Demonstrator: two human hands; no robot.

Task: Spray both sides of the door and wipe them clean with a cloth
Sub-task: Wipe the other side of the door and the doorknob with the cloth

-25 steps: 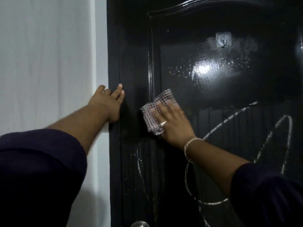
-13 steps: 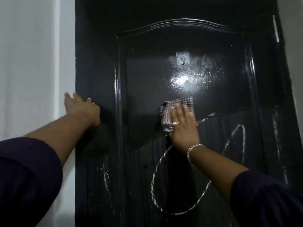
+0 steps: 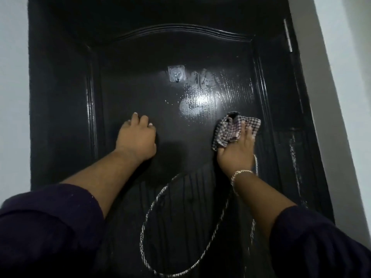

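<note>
Head view: a black door (image 3: 140, 87) fills most of the frame; its raised panel is bordered by an arched moulding at the top; white wall (image 3: 12, 77) is seen at the left, and more wall at the right edge.

The left hand (image 3: 136, 137) is laid against the panel, left of centre; its fingers are bent at the knuckles and held close together, with the tips touching the surface; nothing is held in it.

The right hand (image 3: 236, 151) is pressed on the panel near its right moulding; a checked cloth (image 3: 230, 131) is trapped between the fingers and the door; the cloth is bunched, and part of it is folded back over the fingers; the fingers are extended over it, slightly spread; whether any finger is curled round the cloth cannot be told. A bracelet (image 3: 240, 174) is worn on the right wrist; both arms are covered by dark sleeves (image 3: 50, 227) to the forearm.

A small clear hook (image 3: 176, 74) is fixed on the panel, above and between the hands; a wet, glossy patch (image 3: 200, 101) with a bright reflection is seen right of and below the hook, above the cloth.

A white looped streak (image 3: 180, 227) is marked on the lower, grooved part of the door, between the two forearms; a fainter white streak (image 3: 294, 157) runs down the right stile. A hinge (image 3: 288, 35) is visible at the door's upper right edge.
</note>
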